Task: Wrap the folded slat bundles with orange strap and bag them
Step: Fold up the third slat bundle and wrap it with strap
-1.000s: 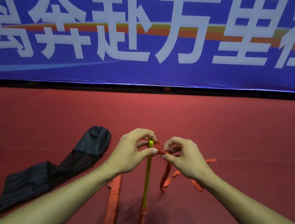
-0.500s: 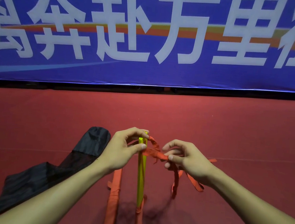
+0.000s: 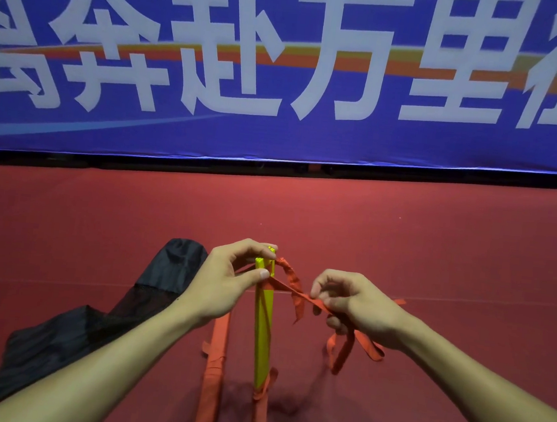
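Though dim — red floor (image 3: 401,248), blue banner (image 3: 310,139)

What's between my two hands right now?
In the head view, the orange strap runs from the yellow slat bundle, pinched by the left hand, across to the right hand.

The banner (image 3: 343,142) ran off the top and both sides, its lettering cut. The left forearm (image 3: 105,364) covered part of the black bag (image 3: 163,278); the orange strap (image 3: 212,373) left the bottom edge.
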The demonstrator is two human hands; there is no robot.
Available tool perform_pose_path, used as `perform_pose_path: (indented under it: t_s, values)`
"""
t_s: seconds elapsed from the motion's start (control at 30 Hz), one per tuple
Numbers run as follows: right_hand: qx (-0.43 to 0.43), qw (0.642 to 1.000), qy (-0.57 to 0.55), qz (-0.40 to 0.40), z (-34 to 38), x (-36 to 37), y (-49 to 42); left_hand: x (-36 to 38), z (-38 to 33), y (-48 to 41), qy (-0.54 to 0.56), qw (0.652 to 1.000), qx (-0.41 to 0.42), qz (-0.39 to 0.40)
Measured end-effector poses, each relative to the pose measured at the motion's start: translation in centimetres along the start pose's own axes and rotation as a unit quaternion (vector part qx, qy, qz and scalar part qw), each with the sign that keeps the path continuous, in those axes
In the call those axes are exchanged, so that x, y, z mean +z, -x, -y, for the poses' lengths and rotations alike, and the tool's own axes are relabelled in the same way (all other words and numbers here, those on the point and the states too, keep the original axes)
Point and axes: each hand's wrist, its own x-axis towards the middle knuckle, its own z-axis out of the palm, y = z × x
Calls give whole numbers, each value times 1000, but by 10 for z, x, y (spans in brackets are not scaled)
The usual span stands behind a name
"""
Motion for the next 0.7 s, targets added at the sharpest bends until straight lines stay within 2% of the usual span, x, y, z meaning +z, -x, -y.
perform_pose_path:
  t_s: [0.23,0.5,0.7]
  values:
    - [-14,1000,-5,-15,-4,-8,3,-7,4,-1,1,1000,1,-13]
    - [5,999,39,31,-8,-16,2,-10,9,-4,-9,1000,6,-25]
    - [-16,999,35,-27,-12,-13,1,-14,11,-5,-2,999,3,-41]
